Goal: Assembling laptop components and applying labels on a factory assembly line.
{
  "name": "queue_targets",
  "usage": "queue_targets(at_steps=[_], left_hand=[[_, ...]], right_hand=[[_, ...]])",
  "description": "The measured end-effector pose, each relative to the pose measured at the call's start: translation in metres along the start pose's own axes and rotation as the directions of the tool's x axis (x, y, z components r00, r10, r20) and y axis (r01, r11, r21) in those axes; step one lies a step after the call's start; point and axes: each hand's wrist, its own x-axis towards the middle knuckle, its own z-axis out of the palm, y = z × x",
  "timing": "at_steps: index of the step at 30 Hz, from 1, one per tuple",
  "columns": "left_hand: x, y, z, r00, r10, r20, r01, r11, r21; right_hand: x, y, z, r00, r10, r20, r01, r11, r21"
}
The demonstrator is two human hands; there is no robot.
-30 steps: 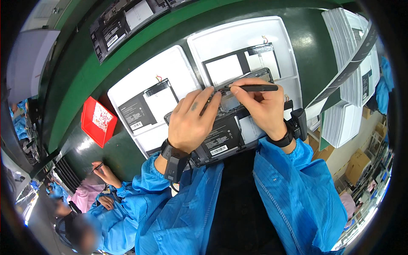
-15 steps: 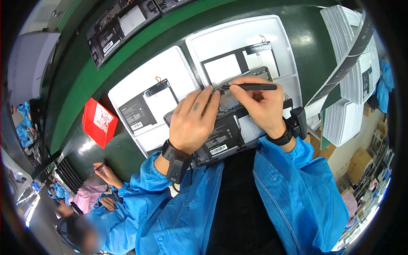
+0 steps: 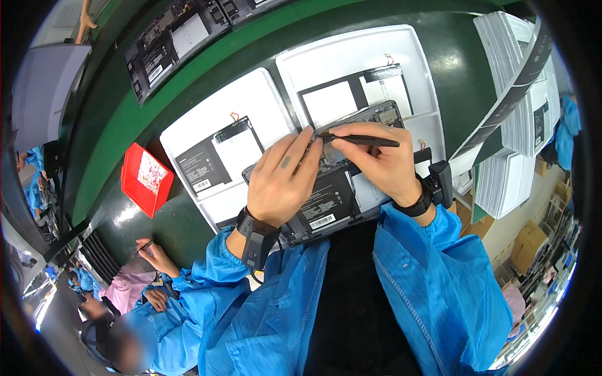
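An opened tablet (image 3: 384, 115) with bare circuitry and a black-and-silver battery (image 3: 327, 202) rests tilted over white trays, close to my body. Across its left part lies my left hand (image 3: 283, 170), fingers stretched and a little apart, the fingertips at the middle of the circuitry; its thumb is hidden. Pinched between thumb and fingers of my right hand (image 3: 387, 164) is a slim black tool (image 3: 369, 140), perhaps tweezers. It slants almost level, its tip beside my left fingertips. What the tip touches is too small to make out.
Loose batteries lie in the left white tray (image 3: 266, 84) and the far white tray (image 3: 414, 47). A red box (image 3: 135, 185) stands left. Stacked white trays (image 3: 508, 182) are at right, more opened tablets (image 3: 182, 44) at the far left. A co-worker's hand (image 3: 157, 257) is at lower left.
My right hand and the black tool have shifted slightly left and toward me, the tool now tilting more. My left hand has barely moved. An arm has appeared at the far upper left.
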Motion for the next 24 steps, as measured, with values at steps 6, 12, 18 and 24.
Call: queue_targets(at_steps=[6, 12, 18, 24], left_hand=[[0.001, 0.002, -0.001, 0.999, -0.037, -0.002, 0.037, 0.998, -0.04], [-0.009, 0.008, -0.014, 0.978, -0.195, -0.067, 0.195, 0.981, -0.008], [-0.097, -0.004, -0.039, 0.763, -0.614, -0.203, 0.646, 0.738, 0.196], [-0.096, 0.033, -0.023, 0.723, -0.68, -0.118, 0.637, 0.724, -0.264]], right_hand=[[0.002, -0.012, 0.001, 0.999, -0.034, 0.012, 0.035, 0.996, -0.078], [-0.002, -0.002, -0.001, 0.993, 0.019, -0.116, -0.027, 0.998, -0.065], [0.0, 0.001, -0.003, 0.987, 0.136, -0.086, -0.108, 0.956, 0.274], [-0.006, -0.004, -0.012, 0.967, 0.175, -0.185, -0.07, 0.881, 0.468]])
